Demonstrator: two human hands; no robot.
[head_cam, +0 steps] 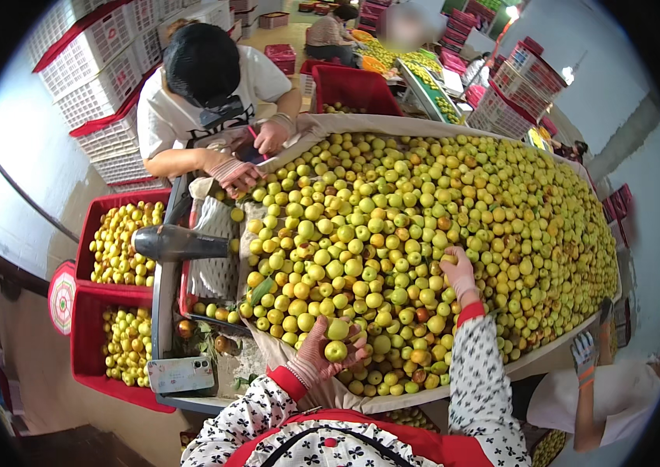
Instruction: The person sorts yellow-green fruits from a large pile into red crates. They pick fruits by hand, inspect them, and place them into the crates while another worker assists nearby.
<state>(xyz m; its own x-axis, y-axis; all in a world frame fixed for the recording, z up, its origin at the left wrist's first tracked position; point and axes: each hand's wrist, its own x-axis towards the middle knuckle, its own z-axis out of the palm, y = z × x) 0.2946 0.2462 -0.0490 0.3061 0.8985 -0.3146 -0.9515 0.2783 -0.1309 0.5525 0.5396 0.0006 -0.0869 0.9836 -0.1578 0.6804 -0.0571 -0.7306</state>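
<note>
A large cloth-lined sorting table is heaped with yellow-green jujube-like fruits (pixel 400 216), some with reddish-brown patches. My left hand (pixel 327 356), palm up at the near edge of the heap, holds a few fruits, among them a green one (pixel 336 351) resting on the fingers. Farther right, my right hand (pixel 459 273) reaches over the heap with its fingertips closed around a yellowish fruit (pixel 448 258). Both hands wear thin pinkish coverings that leave fingers partly bare. Below my right hand lie more fruits, several with orange-red skin.
Across the table's left end, a person in a black cap (pixel 201 64) has a hand at the fruit. A dark hair-dryer-like nozzle (pixel 181 243), a phone (pixel 180 375) and two red-lined crates of fruit (pixel 82 245) are at left. Another person's gloved hand (pixel 584 353) is at lower right.
</note>
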